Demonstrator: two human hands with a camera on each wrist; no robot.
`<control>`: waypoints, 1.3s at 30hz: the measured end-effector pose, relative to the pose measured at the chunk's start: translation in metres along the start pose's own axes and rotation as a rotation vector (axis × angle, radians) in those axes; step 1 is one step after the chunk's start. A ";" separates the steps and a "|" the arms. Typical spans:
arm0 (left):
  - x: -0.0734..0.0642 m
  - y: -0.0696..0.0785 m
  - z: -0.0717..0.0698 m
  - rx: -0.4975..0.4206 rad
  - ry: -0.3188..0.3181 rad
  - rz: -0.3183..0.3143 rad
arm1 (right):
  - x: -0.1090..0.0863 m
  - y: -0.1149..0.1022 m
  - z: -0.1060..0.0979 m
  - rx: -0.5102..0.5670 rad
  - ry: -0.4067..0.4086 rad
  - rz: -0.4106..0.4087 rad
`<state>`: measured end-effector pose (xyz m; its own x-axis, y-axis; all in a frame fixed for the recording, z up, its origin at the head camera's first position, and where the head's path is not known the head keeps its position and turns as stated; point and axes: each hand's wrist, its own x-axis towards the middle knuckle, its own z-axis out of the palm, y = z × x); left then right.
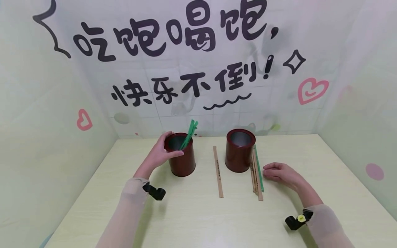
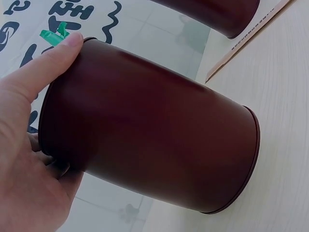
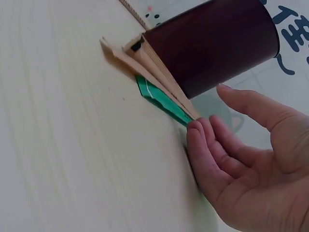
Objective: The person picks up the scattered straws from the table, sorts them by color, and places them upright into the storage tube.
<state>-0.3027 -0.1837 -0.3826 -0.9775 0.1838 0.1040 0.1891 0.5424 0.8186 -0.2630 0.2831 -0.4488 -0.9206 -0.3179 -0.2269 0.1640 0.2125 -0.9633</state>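
Head view is showing the left hand gripping the left container, a dark red cylinder standing upright on the pale table, with the thumb lying over the near side of its rim and the fingers curling round the far side. Green strips are leaning inside that container, their tops poking out above the rim. Well apart from it, the right container is standing upright too, and a lone tan strip is lying flat between the two. Several tan strips are lying in a bunch just beside the right container, with a loose green strip running along them. The right hand is sitting near that bunch, fingers loosely bent; in the right wrist view its thumb is standing apart from them, though whether the fingertips are touching the strips I cannot quite tell. Behind, a whitish backdrop is carrying black lettering.
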 end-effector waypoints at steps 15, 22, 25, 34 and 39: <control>0.000 0.000 -0.005 0.001 0.003 0.010 | 0.009 0.002 0.003 -0.366 -0.063 -0.168; 0.002 0.000 -0.005 0.003 -0.002 0.011 | 0.003 0.000 0.012 -0.414 -0.030 -0.178; 0.001 0.001 -0.005 0.007 0.000 0.009 | 0.002 0.000 0.016 -0.470 -0.029 -0.204; 0.002 -0.001 -0.003 0.008 -0.008 0.003 | 0.000 0.002 0.022 -0.548 -0.002 -0.241; 0.003 -0.002 -0.001 0.000 -0.015 0.001 | 0.000 0.005 0.019 -0.540 0.034 -0.241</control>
<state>-0.3061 -0.1849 -0.3837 -0.9757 0.1964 0.0967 0.1903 0.5423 0.8184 -0.2556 0.2664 -0.4564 -0.9218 -0.3875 0.0021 -0.2462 0.5814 -0.7754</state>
